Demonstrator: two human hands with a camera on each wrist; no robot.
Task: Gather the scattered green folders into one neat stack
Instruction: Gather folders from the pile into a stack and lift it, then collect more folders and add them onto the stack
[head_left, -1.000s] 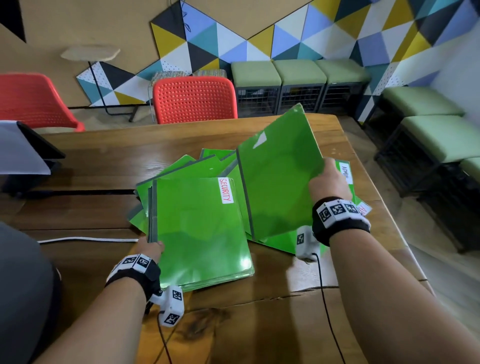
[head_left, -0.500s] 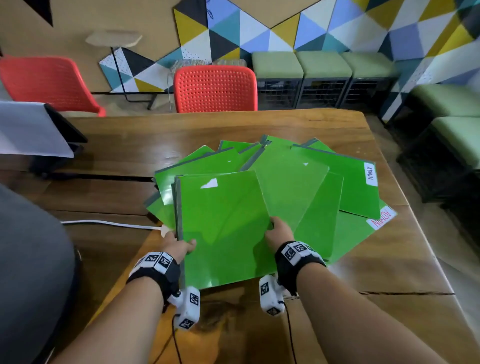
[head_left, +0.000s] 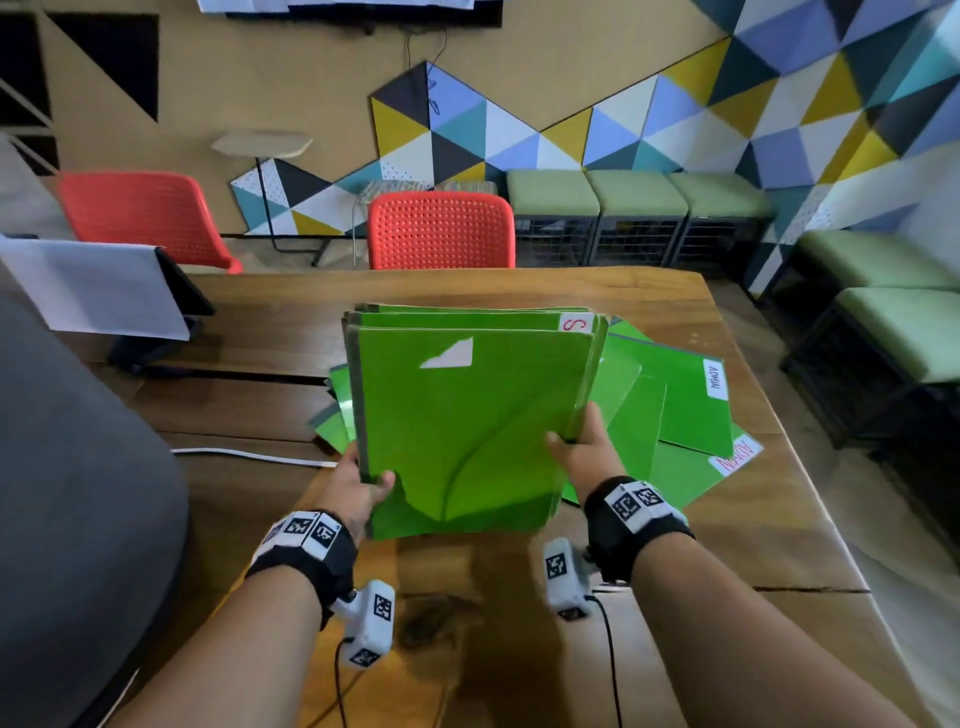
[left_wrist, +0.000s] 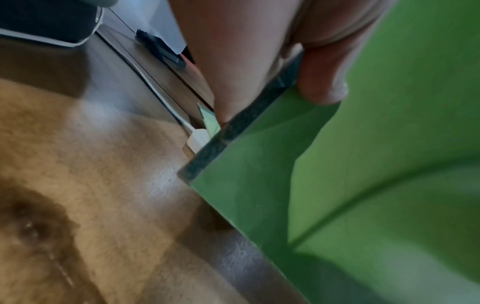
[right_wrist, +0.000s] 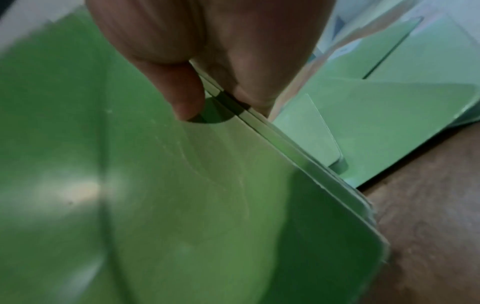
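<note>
I hold a bundle of several green folders (head_left: 467, 426) tilted up on its near edge over the wooden table (head_left: 649, 597). My left hand (head_left: 363, 480) grips its left spine edge, thumb on the front cover (left_wrist: 363, 185). My right hand (head_left: 582, 447) pinches its right edge, thumb on the front (right_wrist: 155, 185) and fingers behind. The front cover buckles in a crease between the hands. More green folders (head_left: 685, 405) lie fanned flat on the table to the right, one labelled ADMIN (head_left: 715, 379). A few green corners (head_left: 332, 426) stick out at the bundle's left.
A white cable (head_left: 249, 456) with a plug (left_wrist: 197, 139) runs across the table at the left. A laptop-like stand with white paper (head_left: 104, 291) sits at the far left. Red chairs (head_left: 441, 231) stand behind the table; its right edge lies near the fanned folders.
The stack lay flat half a second ago with both hands at its near edge. Now both hands have tilted it up from the table, gripping its two sides.
</note>
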